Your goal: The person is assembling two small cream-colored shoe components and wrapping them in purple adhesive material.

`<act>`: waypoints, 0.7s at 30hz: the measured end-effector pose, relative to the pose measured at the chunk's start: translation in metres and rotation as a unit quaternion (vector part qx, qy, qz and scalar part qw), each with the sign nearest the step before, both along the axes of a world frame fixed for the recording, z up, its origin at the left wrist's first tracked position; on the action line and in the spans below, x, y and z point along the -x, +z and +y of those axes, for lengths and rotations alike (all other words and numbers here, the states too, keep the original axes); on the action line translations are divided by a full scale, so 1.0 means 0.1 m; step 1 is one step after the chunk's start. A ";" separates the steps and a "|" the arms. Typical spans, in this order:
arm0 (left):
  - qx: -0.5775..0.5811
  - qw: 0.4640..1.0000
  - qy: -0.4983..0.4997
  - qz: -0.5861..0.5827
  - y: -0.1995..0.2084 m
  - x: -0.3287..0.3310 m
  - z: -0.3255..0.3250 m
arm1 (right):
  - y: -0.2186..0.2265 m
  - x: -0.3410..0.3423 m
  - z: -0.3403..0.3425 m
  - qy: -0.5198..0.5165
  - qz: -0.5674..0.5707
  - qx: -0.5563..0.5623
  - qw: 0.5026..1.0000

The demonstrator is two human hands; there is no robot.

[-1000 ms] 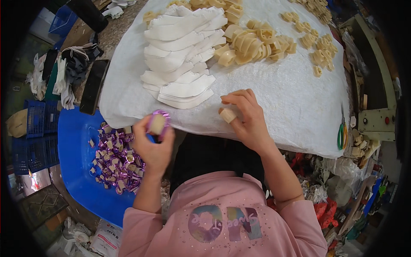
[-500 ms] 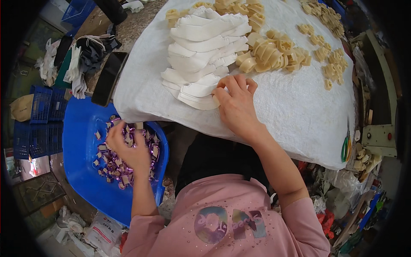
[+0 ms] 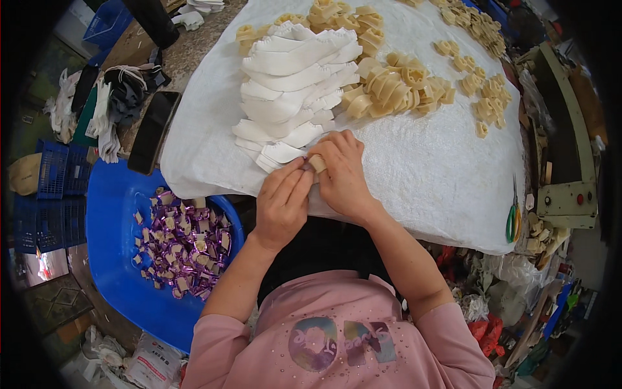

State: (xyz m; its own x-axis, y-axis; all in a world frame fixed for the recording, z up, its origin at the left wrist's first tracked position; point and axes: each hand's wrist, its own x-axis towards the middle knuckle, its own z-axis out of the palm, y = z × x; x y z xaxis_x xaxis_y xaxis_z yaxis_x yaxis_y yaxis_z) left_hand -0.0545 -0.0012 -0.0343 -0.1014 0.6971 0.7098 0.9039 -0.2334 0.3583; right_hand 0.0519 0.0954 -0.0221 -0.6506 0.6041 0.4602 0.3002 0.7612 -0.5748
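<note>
My hands meet at the near edge of the cloth-covered table. Between the fingertips of my right hand (image 3: 343, 174) is a small tan curled piece (image 3: 317, 163). Right against it, my left hand (image 3: 283, 206) pinches a small shiny purple piece (image 3: 305, 165), mostly hidden by the fingers. Just beyond them lies a tall overlapping stack of white curved strips (image 3: 278, 97). Glossy tan curled pieces (image 3: 396, 89) are heaped to the right of the stack. Down on the left, a blue tub (image 3: 116, 285) holds many shiny purple pieces with tan parts (image 3: 184, 249).
White woven cloth (image 3: 421, 175) covers the table. Scissors (image 3: 514, 220) hang at its right edge, near a green machine (image 3: 570, 198). A black phone (image 3: 153, 133) and gloves (image 3: 100, 110) lie at the left. More tan pieces (image 3: 473, 29) sit far right.
My left hand has come from over the blue tub up to my right hand, and their fingertips now meet. The view has shifted slightly.
</note>
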 end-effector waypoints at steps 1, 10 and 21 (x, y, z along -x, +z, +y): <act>0.000 1.000 0.002 0.000 -0.01 -0.01 0.00 | 0.01 -0.01 0.00 0.002 0.000 0.000 1.000; 0.021 0.999 -0.021 0.013 -0.01 -0.01 -0.03 | 0.00 -0.01 -0.02 -0.043 0.036 0.038 0.998; 0.015 0.999 -0.041 -0.001 -0.03 0.02 0.01 | 0.07 0.01 0.00 -0.132 0.104 0.051 0.984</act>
State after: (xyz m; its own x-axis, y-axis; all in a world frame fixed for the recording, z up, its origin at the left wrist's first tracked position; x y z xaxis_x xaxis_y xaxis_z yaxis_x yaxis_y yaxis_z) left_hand -0.0564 -0.0005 -0.0368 -0.0449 0.7242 0.6882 0.8814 -0.2955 0.3685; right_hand 0.0508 0.0951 -0.0154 -0.3630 0.7901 0.4940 0.3483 0.6068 -0.7145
